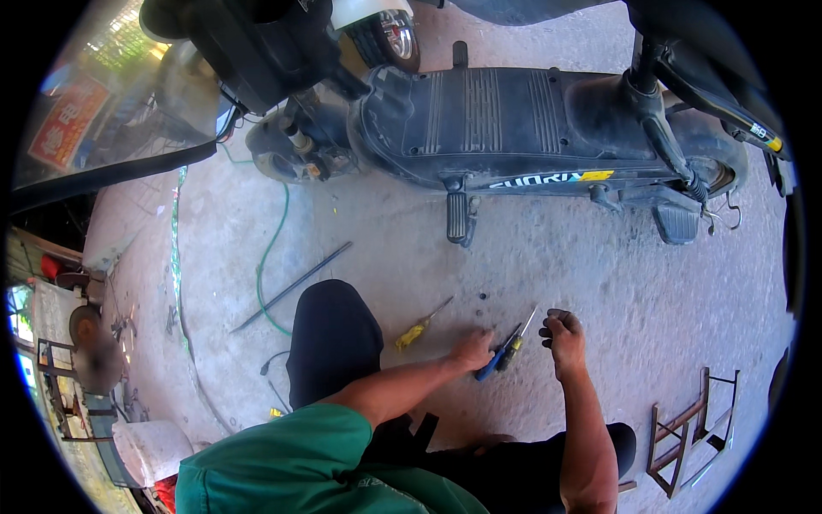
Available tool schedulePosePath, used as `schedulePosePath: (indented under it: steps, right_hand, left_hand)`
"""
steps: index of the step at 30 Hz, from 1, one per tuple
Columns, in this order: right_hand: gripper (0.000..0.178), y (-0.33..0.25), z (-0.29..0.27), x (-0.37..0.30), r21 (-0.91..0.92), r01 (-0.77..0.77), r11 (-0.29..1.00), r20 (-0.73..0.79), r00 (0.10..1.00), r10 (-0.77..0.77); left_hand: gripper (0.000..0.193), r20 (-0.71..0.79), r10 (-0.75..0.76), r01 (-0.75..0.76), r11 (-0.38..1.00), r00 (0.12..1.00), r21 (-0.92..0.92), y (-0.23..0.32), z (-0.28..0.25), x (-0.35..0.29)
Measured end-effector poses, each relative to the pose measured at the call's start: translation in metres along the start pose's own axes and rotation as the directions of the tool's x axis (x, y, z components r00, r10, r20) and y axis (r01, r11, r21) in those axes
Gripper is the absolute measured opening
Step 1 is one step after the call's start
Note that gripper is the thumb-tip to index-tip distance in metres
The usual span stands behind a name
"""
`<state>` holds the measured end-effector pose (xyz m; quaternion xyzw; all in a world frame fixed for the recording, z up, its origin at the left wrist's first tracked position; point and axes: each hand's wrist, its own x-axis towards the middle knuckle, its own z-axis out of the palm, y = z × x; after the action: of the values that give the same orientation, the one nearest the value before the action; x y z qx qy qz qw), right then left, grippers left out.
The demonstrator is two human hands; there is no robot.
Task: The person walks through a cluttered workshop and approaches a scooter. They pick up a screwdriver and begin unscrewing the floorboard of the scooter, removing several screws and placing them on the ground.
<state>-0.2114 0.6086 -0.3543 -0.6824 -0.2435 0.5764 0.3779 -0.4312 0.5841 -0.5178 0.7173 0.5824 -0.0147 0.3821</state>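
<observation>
Concrete floor bears one electric scooter far, three screwdrivers near. Left hand is beside the blue one, grip unclear; right hand has curled fingers, contents unclear.

Blu hndl, yel hndl, grn shirt, blk scooter

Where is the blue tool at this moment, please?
In the head view, the blue tool lies on the floor right of centre, beside the left hand.

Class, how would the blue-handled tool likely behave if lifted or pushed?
The blue-handled tool would probably stay stiff when lifted, as it looks straight. Pushed right, it could nudge the yellow-black screwdriver lying close beside it.
</observation>
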Motion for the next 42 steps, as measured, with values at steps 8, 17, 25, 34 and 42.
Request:
schedulePosePath:
  steps: [8, 17, 25, 34, 42]
  right_hand:
    - [0.030, -0.015, -0.007, 0.000, -0.057, 0.040, 0.998, -0.079, 0.996, -0.044]
    - [0.029, -0.011, -0.010, 0.005, -0.039, 0.023, 0.999, -0.105, 0.994, -0.027]
    - [0.028, -0.014, -0.006, 0.012, -0.042, 0.025, 0.999, -0.101, 0.994, -0.029]
    - [0.028, 0.019, -0.022, 0.051, -0.329, 0.120, 0.937, -0.161, 0.970, -0.181]
    - [0.021, 0.078, -0.028, 0.084, -0.621, 0.247, 0.744, -0.005, 0.948, -0.319]
  left_hand:
    - [0.047, 0.081, -0.093, 0.089, 0.995, 0.992, 0.051, 0.033, -0.032, -0.006]
    - [0.049, 0.130, -0.084, 0.074, 0.994, 0.988, 0.079, 0.047, -0.029, -0.019]
    - [0.048, 0.216, -0.117, 0.087, 0.986, 0.969, 0.144, 0.043, -0.029, -0.032]
    - [0.033, 0.201, -0.217, 0.238, 0.968, 0.955, -0.083, 0.052, -0.043, -0.028]
    - [0.036, 0.031, -0.071, 0.075, 0.989, 0.997, -0.131, 0.093, -0.172, -0.046]
